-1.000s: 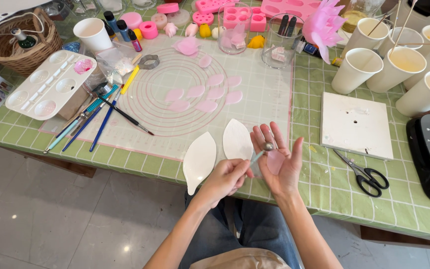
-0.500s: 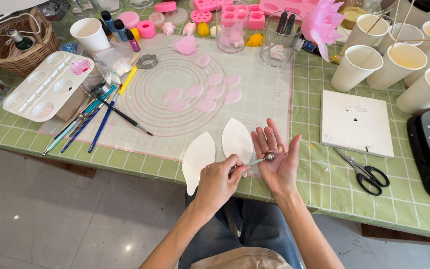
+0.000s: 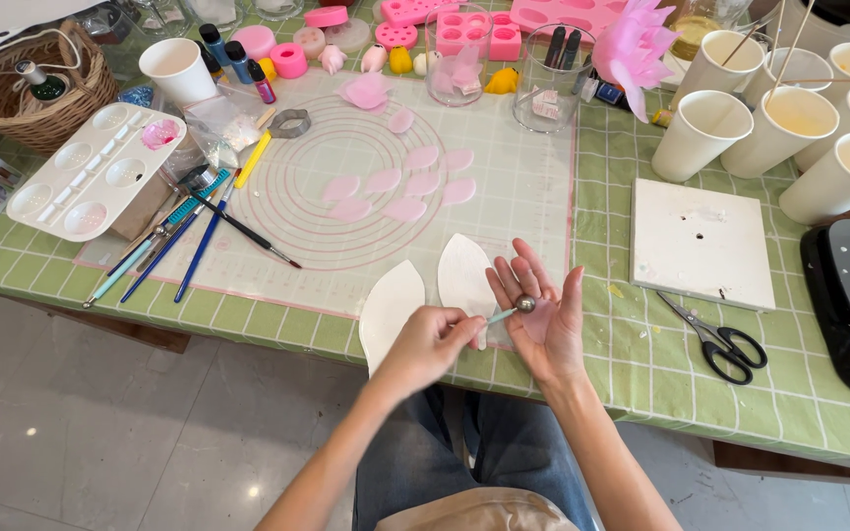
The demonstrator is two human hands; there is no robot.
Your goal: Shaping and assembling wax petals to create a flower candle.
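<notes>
Fingers (image 3: 456, 326) of the left hand (image 3: 432, 339) pinch a ball tool (image 3: 514, 309); right hand (image 3: 535, 307) lies open — cradling a pink petal (image 3: 539, 321) — excess pressure could tear it.

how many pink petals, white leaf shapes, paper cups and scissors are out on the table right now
Loose pink petals on the mat: 8
White leaf-shaped pieces: 2
White paper cups: 6
Scissors: 1
Total: 17
One more petal lies in the right hand, under the left hand's ball tool.

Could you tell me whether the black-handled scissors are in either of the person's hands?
No, the scissors lie on the green cloth beside the white square board, apart from both hands.
</notes>
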